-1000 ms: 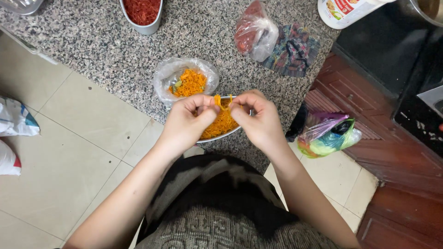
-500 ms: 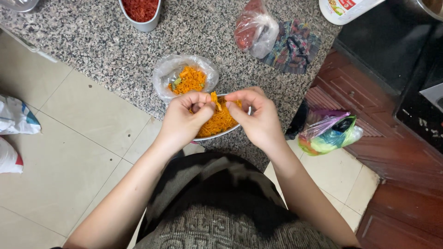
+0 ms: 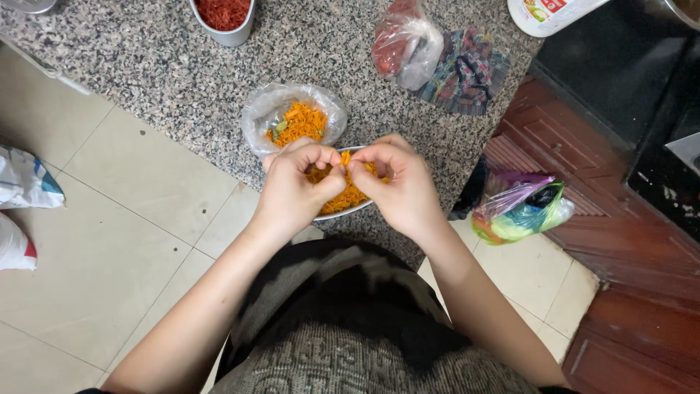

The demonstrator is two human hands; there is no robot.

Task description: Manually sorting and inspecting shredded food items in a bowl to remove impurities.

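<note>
My left hand (image 3: 295, 186) and my right hand (image 3: 397, 182) are close together over a metal bowl (image 3: 348, 211) at the counter's near edge. Both pinch a small orange flower (image 3: 344, 162) between thumbs and fingertips. The bowl holds a heap of orange petals (image 3: 350, 195), mostly hidden under my hands. Just behind it, a clear plastic bag (image 3: 266, 109) lies open with more orange flowers (image 3: 299, 121) inside.
The speckled granite counter (image 3: 146, 66) also carries a white bowl of red bits (image 3: 222, 14), a clear bag with red contents (image 3: 401, 44), a dark patterned cloth (image 3: 467, 73) and a white bottle (image 3: 543, 11). A colourful plastic bag (image 3: 521, 211) hangs from the wooden cabinet at right.
Both hands have drawn slightly nearer each other over the bowl, working the orange flower between the fingertips. Everything on the counter stays where it was.
</note>
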